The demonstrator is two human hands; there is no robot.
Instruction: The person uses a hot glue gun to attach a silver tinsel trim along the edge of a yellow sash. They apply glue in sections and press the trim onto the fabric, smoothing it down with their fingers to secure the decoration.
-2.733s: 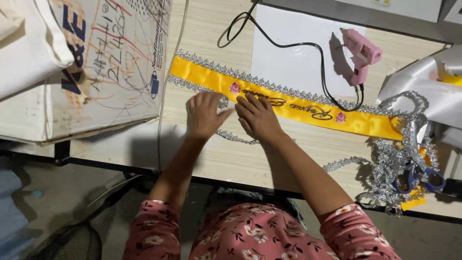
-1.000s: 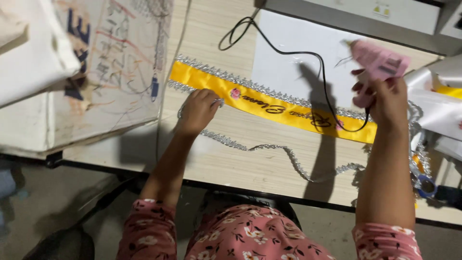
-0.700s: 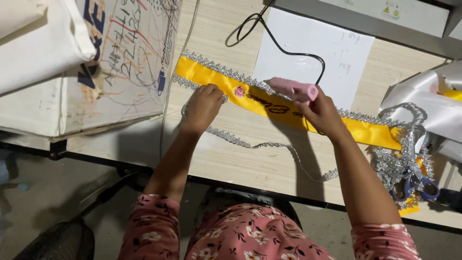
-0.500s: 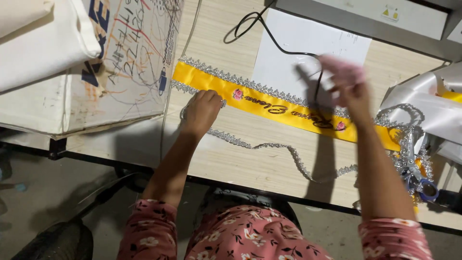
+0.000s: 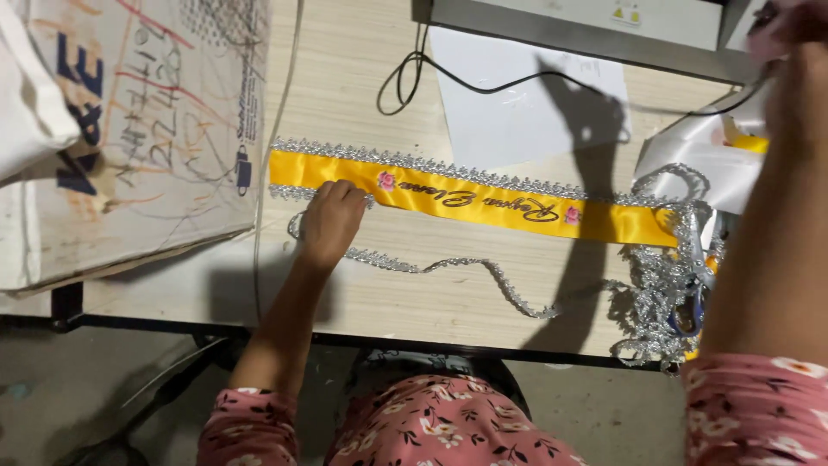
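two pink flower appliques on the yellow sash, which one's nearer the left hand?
The pink flower at the start of the script lettering, just right of the left hand. The other flower sits past the lettering's far end.

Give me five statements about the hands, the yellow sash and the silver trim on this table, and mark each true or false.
1. The left hand presses on the lower edge of the yellow sash. True.
2. The right hand also rests on the sash. False: it is raised at the top right corner, off the sash.
3. Loose silver trim snakes across the table below the sash. True.
4. The sash is rolled up. False: it lies flat, stretched out.
5. A white paper sheet lies beyond the sash. True.
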